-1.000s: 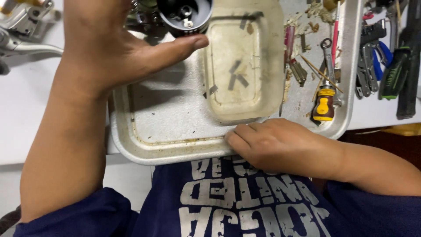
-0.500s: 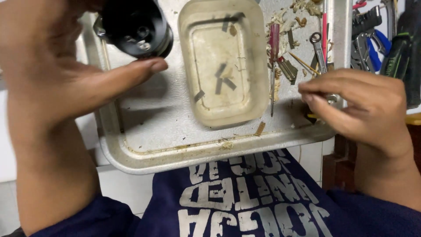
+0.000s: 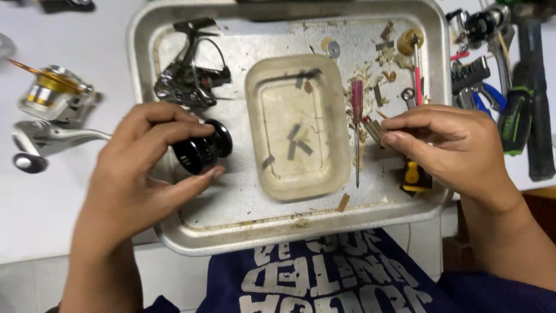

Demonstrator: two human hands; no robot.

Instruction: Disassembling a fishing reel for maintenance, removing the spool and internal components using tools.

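With the left hand (image 3: 139, 174) gripping the black spool (image 3: 202, 152) over the tray (image 3: 289, 232), the right hand (image 3: 446, 145), pinching a small metal part (image 3: 373, 130), should stay low above it so nothing drops.

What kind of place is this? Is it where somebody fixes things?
Probably a small repair bench for fishing reels. A metal tray holds a dark reel body and loose small parts, the left hand grips a black spool, and hand tools lie beside the tray.
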